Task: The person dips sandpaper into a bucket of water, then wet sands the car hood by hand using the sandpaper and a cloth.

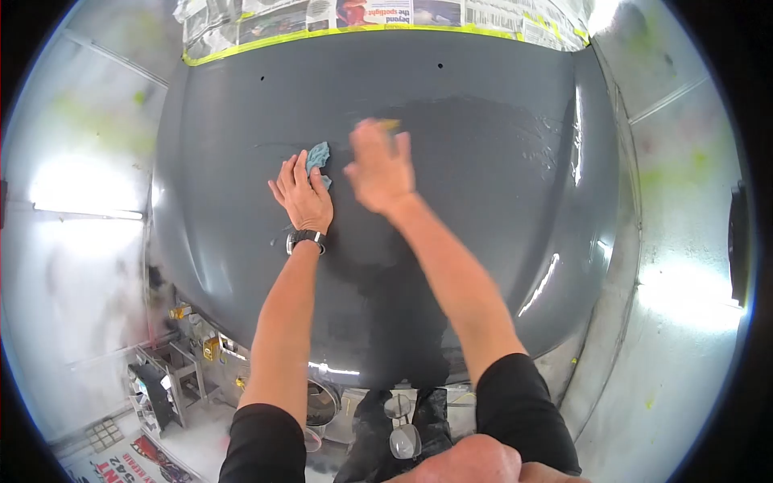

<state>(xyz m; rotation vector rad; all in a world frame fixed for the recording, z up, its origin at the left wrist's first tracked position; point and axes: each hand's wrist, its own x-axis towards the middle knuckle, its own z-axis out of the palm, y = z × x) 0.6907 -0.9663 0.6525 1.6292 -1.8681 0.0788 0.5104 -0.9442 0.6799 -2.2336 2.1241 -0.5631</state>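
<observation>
A dark grey car hood (241, 161) fills the middle of the view, with a wet sheen and water streaks on its right half. My left hand (302, 193), with a watch on its wrist, rests on the hood left of centre. Its thumb and index finger hold down a crumpled blue cloth (319, 154). To the right, my right hand (380, 165) is smeared by motion over the hood. A small yellow piece (390, 125) shows at its fingertips; the rest of that piece is hidden beneath the fingers, and its kind cannot be made out.
Newspaper masking (435, 13) edged with yellow tape (354, 30) covers the area beyond the hood. Pale, paint-stained walls with bright lights stand on both sides. A small cart (165, 382) with items is at lower left, and a bucket (322, 402) sits below the front edge.
</observation>
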